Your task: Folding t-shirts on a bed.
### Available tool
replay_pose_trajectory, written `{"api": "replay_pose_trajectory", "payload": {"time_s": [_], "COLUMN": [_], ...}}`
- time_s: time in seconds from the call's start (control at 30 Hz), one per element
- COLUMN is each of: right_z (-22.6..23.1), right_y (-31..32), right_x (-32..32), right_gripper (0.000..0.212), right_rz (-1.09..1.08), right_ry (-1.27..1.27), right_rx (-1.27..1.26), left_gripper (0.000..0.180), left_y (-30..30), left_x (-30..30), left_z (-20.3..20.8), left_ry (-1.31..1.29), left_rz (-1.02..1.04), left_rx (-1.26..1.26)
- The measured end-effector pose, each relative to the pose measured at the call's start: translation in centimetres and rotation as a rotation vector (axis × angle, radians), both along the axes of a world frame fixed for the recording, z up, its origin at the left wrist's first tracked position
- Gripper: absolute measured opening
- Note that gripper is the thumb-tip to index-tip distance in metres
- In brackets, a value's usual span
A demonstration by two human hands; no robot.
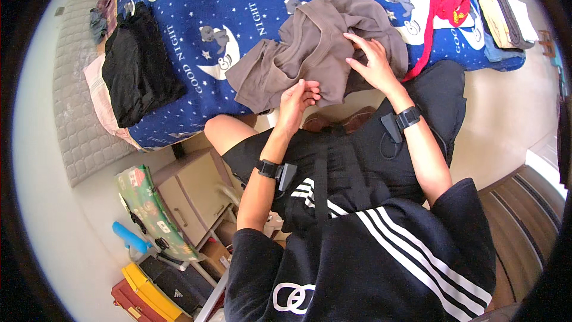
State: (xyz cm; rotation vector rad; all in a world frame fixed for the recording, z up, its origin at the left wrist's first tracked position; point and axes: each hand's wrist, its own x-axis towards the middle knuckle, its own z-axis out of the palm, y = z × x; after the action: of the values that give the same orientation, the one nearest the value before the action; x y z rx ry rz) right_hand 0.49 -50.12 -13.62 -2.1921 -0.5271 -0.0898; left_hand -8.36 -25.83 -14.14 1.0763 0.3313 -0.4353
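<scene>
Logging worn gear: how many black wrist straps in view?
2: left strap around the wrist of the left hand; right strap around the wrist of the right hand. Any covered ones can't be ruled out.

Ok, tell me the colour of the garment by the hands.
The garment is greyish brown, as the head view shows.

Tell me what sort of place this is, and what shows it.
Probably a bedroom in a home: a blue blanket with moons covers what looks like a bed, a quilted grey pad shows beside it, and a brown-grey garment lies on the blanket.
</scene>
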Motion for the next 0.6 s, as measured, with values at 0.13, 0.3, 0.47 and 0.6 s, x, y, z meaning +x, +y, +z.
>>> {"api": "replay_pose_trajectory", "payload": {"time_s": [0.13,0.3,0.47,0.6], "right_z": [-0.1,0.1,0.4,0.8], "right_y": [0.3,0.0,0.0,0.1], "right_x": [-0.1,0.0,-0.6,-0.8], "right_gripper": [0.056,0.057,0.057,0.057], "right_rz": [-0.02,-0.021,-0.021,-0.029], "right_ry": [-0.023,-0.024,-0.014,0.011], "right_rx": [-0.005,-0.009,0.026,0.043], "left_gripper": [0.042,0.032,0.019,0.014], "left_y": [0.1,-0.2,-0.5,-0.4], "left_x": [-0.1,-0.2,-0.9,-1.1], "left_z": [0.2,0.3,0.1,-0.3], "left_ry": [0.027,0.028,0.048,0.003], "left_rz": [-0.001,0.02,0.027,0.017], "left_rx": [-0.002,0.003,0.096,0.134]}}
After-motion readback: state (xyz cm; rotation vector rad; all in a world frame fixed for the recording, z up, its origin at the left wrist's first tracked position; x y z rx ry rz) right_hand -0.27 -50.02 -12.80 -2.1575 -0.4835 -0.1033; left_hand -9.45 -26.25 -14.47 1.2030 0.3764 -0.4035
